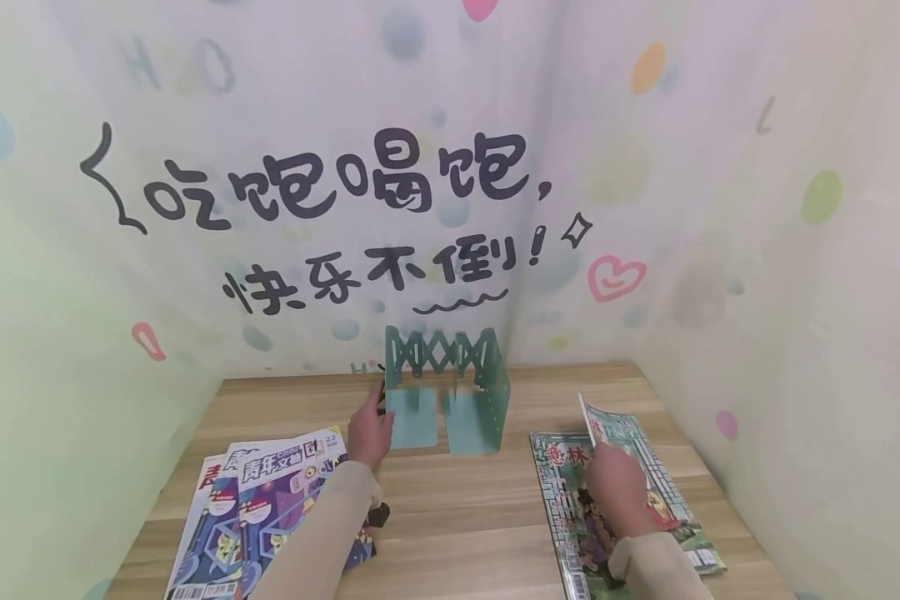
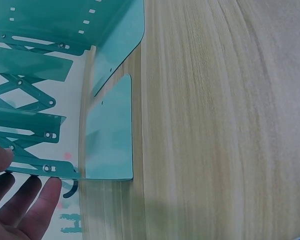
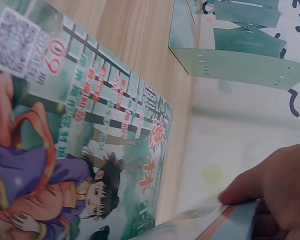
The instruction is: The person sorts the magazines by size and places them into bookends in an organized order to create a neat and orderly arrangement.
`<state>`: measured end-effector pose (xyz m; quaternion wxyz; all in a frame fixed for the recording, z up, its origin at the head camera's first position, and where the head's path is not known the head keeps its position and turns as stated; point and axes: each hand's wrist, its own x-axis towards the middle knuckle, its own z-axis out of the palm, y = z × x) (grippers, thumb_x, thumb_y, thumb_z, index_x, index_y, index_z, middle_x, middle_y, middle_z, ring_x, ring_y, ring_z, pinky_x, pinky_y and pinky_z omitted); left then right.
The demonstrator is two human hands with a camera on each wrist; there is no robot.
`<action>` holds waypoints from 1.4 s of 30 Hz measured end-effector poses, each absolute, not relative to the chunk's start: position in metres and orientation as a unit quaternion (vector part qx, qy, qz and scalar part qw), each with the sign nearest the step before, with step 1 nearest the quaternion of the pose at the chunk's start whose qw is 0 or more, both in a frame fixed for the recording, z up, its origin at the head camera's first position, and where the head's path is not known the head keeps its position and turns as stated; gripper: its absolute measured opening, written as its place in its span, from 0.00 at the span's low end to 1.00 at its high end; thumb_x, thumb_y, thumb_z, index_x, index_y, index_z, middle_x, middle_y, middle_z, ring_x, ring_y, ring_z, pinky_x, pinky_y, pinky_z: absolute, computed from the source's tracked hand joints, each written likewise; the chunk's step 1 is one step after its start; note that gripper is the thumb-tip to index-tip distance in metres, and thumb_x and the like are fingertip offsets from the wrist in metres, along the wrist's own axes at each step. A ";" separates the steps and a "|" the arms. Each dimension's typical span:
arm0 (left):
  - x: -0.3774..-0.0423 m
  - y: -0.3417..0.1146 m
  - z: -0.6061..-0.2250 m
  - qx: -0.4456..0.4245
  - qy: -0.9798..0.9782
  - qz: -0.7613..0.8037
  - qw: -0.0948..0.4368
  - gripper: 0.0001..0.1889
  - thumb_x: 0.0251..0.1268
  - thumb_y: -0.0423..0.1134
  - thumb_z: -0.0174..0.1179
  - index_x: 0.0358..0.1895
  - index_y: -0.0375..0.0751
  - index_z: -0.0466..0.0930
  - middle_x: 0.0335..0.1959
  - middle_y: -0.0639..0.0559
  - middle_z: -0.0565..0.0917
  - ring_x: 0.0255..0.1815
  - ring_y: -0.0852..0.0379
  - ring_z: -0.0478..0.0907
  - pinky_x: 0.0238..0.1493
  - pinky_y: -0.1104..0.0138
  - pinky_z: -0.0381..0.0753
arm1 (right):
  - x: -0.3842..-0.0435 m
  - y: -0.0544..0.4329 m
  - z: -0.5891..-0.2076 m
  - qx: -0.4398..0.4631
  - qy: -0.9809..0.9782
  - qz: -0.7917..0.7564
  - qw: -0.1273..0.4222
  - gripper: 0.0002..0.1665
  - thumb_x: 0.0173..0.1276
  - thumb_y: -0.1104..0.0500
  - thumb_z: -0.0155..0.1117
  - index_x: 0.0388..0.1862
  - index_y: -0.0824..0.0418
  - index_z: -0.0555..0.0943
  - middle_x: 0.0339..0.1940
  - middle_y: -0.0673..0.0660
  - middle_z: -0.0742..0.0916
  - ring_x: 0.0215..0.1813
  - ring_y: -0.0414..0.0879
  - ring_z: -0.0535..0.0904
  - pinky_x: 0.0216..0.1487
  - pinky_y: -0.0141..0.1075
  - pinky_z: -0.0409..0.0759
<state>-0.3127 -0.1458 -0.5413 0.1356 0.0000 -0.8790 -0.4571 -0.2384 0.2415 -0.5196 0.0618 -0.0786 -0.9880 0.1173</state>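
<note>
A teal expandable metal bookend (image 1: 476, 423) stands at the back of the table, its crossed slats joining two end plates. My left hand (image 1: 370, 429) grips its left end plate, thumb (image 2: 1, 157) on the inner side and fingers on the outer side. At the right, my right hand (image 1: 617, 487) pinches the upper edge of a magazine (image 1: 675, 492), which is tilted up there. Beneath and beside it lies another magazine (image 3: 90, 125), with a green illustrated cover and "09" printed on it. The fingers under the raised magazine are partly hidden.
Several blue-purple magazines (image 1: 270, 500) lie fanned at the left, partly behind my left forearm. The wooden table (image 1: 457, 517) meets a printed wall covering (image 1: 435, 108) behind the bookend and at both sides.
</note>
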 end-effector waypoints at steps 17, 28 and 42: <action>-0.311 -0.146 -0.542 -0.002 -0.867 -0.480 0.137 0.30 0.70 0.32 0.56 0.74 0.43 0.60 0.64 0.38 0.74 0.55 0.41 0.79 0.53 0.53 0.80 | -0.226 0.245 -0.540 -0.023 -0.943 0.188 0.272 0.18 0.62 0.64 0.60 0.18 0.56 0.64 0.13 0.52 0.70 0.16 0.46 0.62 0.14 0.36 0.59; -0.312 -0.146 -0.545 -0.005 -0.867 -0.477 0.142 0.30 0.70 0.32 0.56 0.74 0.43 0.61 0.63 0.37 0.74 0.55 0.41 0.79 0.53 0.53 0.80 | -0.223 0.243 -0.540 0.019 -0.919 0.187 0.348 0.17 0.60 0.68 0.62 0.18 0.57 0.66 0.13 0.51 0.70 0.15 0.44 0.59 0.14 0.35 0.58; -0.311 -0.144 -0.543 -0.005 -0.868 -0.477 0.139 0.30 0.70 0.33 0.56 0.74 0.42 0.60 0.64 0.37 0.74 0.55 0.41 0.79 0.52 0.53 0.80 | -0.213 0.238 -0.532 0.051 -0.868 0.208 0.448 0.07 0.59 0.68 0.66 0.37 0.71 0.82 0.20 0.59 0.82 0.16 0.44 0.67 0.13 0.36 0.64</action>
